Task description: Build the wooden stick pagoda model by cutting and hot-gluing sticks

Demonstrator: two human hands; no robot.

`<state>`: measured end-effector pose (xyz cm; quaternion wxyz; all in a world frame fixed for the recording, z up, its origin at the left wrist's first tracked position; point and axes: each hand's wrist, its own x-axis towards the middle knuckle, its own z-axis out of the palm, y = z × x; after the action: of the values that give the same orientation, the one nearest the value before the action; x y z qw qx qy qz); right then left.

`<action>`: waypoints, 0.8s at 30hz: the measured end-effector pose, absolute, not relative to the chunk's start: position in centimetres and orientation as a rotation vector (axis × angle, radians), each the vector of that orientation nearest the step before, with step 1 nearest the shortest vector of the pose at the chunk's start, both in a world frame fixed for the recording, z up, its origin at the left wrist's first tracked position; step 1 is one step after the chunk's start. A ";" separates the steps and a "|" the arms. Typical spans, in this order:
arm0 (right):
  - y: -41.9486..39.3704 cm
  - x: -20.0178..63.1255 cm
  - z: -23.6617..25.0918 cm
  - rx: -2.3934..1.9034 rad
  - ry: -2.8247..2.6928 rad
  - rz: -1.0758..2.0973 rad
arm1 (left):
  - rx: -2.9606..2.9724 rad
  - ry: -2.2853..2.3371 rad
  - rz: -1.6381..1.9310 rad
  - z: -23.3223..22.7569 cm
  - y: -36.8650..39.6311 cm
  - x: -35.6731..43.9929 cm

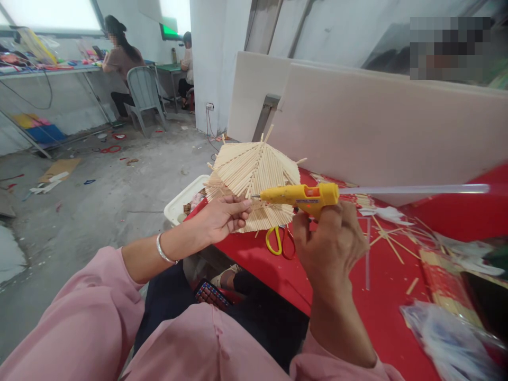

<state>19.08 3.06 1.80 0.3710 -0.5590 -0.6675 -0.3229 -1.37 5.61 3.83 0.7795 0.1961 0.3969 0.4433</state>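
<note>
My right hand (331,243) is wrapped round the grip of a yellow hot glue gun (297,194). A long clear glue stick (416,189) juts from its back end. The nozzle points left, close to the fingertips of my left hand (226,216). Those fingers pinch the near edge of a roof-shaped model made of pale wooden sticks (254,165). Its upper tier is a faceted cone with stick ends poking out at the corners, and a lower tier shows beneath. The nozzle tip is at the model's edge; whether they touch I cannot tell.
On the red table (257,264) lie yellow-handled scissors (274,241), loose sticks (387,241) and a plastic bag (448,333). A white tray (174,209) stands at the left. White boards (377,127) lean behind. Two people sit at far tables, one on a grey chair (143,90).
</note>
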 end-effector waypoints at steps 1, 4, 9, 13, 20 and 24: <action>3.1 19.1 1.8 -1.454 -1.703 -0.822 | 0.421 0.860 0.961 3.9 5.6 -1.3; 3.2 19.1 1.8 -1.486 -1.696 -0.809 | 0.420 0.858 0.965 4.0 5.6 -1.3; 3.4 18.8 1.8 -1.440 -1.716 -0.844 | 0.431 0.870 0.957 4.0 5.9 -1.4; 3.5 18.7 1.8 -1.461 -1.715 -0.877 | 0.439 0.887 0.926 3.7 6.1 -1.7; 3.4 18.7 1.8 -1.460 -1.722 -0.916 | 0.442 0.912 0.921 3.5 6.2 -1.6; 3.3 18.6 1.8 -1.459 -1.732 -0.927 | 0.460 0.893 0.918 3.3 6.2 -1.6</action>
<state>18.64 3.31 1.84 0.3404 -0.5607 -0.6655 -0.3563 -1.56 6.20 3.28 0.7771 0.2128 0.4130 0.4246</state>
